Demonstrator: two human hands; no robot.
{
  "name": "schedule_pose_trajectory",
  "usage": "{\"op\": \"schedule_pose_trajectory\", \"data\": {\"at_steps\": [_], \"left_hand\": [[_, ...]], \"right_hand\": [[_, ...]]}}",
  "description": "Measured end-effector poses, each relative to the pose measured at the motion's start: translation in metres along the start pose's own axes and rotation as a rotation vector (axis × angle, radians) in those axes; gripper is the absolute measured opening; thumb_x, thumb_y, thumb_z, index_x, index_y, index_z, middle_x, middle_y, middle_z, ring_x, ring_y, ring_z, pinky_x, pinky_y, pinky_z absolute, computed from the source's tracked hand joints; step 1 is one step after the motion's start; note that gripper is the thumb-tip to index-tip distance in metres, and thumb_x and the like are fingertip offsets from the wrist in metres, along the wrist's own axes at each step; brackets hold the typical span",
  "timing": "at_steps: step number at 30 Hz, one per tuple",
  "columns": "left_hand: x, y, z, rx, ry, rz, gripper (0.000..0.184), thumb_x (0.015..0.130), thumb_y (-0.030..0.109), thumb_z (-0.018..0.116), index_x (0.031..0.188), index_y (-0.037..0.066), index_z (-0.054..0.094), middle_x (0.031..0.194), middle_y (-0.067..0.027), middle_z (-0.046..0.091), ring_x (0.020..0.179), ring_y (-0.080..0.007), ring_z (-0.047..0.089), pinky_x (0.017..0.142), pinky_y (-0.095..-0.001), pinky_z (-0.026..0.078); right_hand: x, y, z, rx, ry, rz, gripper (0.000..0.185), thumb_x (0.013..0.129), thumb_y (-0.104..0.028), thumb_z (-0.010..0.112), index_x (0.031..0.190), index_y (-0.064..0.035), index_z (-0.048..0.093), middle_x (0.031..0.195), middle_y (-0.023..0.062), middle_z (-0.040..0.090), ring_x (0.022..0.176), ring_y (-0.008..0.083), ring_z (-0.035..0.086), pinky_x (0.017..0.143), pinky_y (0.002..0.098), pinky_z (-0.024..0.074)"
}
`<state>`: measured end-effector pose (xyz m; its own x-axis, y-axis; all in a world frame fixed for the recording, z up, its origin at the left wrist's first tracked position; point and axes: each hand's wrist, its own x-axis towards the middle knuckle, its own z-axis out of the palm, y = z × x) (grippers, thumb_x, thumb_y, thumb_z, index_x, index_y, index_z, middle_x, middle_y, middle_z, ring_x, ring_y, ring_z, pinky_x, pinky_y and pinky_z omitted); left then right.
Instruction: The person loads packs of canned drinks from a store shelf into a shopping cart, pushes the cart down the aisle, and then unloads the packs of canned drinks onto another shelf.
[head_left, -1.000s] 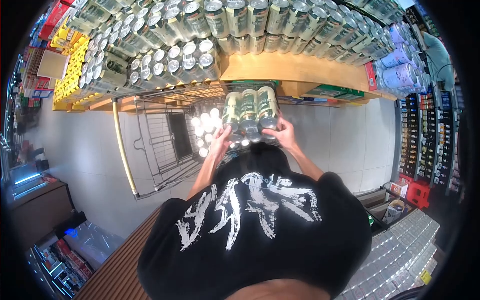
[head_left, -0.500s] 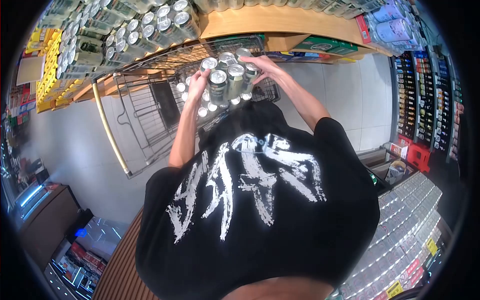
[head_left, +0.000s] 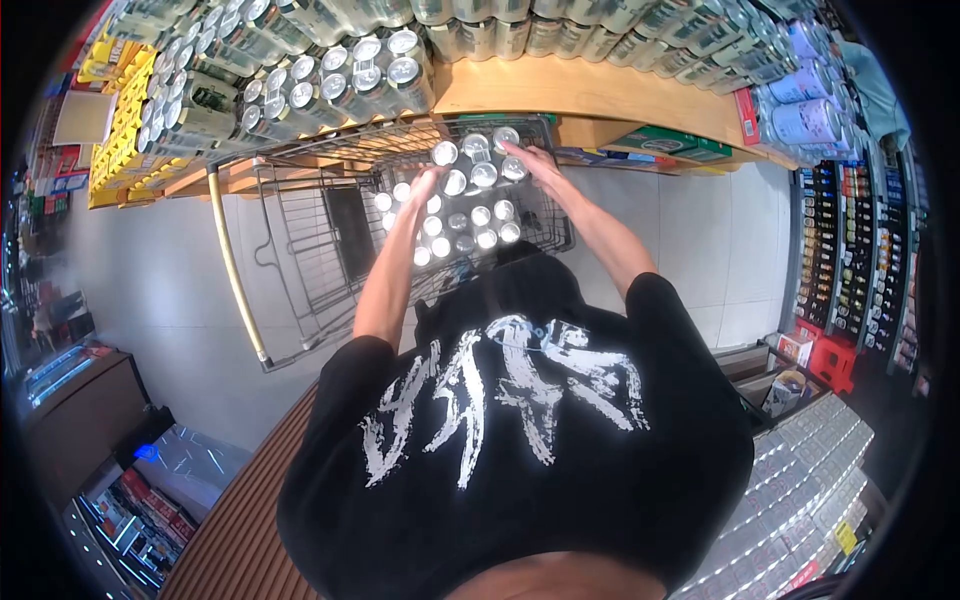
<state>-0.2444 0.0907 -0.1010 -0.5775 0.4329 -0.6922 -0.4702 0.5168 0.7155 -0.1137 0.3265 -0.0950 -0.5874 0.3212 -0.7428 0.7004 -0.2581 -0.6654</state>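
Observation:
A pack of silver-topped cans point(head_left: 483, 174) hangs level between my two hands, over the wire shopping cart point(head_left: 300, 210). My left hand point(head_left: 425, 186) grips its left side, and my right hand point(head_left: 538, 165) clasps the far right corner with the thumb near a can top. Below and nearer to me, more cans point(head_left: 485, 238) stand upright inside the cart. My forearms and the held pack cover part of them. Whether the pack touches anything under it I cannot tell.
Behind the cart runs a wooden shelf point(head_left: 600, 90) stacked with can packs point(head_left: 370, 75). Yellow cartons point(head_left: 125, 130) stand at left, lilac cans point(head_left: 803, 122) at right. The cart's pale handle point(head_left: 232, 265) points left. Silver packs point(head_left: 790, 490) lie at lower right.
Both hands have lowered the pack; its can sides no longer show, mainly the tops. More of the cans in the cart are visible. The view has tilted up, showing more of the shelf.

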Motion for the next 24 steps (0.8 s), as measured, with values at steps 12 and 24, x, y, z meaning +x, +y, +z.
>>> {"op": "schedule_pose_trajectory", "data": {"at_steps": [12,24], "left_hand": [[0.096,-0.086,0.003,0.626,-0.047,-0.081,0.031,0.07,0.026,0.058,0.092,0.007,0.068,0.087,-0.0109,0.067,0.088,-0.0231,0.061,0.077,-0.036,0.046],[0.125,-0.169,0.001,-0.081,-0.044,0.319,0.039,0.083,0.033,0.061,0.104,0.0,0.06,0.089,-0.0131,0.065,0.079,-0.0242,0.064,0.071,-0.0361,0.05]], "right_hand": [[0.066,0.063,0.011,-0.284,-0.033,0.137,0.094,0.067,-0.07,0.067,0.133,-0.0058,0.05,0.149,0.0164,0.032,0.137,0.0283,0.03,0.111,0.0383,0.027],[0.152,0.154,0.04,-0.108,-0.046,0.121,0.06,0.076,-0.045,0.073,0.119,-0.0048,0.058,0.116,0.01,0.062,0.103,0.0226,0.06,0.084,0.0333,0.0479]]}}
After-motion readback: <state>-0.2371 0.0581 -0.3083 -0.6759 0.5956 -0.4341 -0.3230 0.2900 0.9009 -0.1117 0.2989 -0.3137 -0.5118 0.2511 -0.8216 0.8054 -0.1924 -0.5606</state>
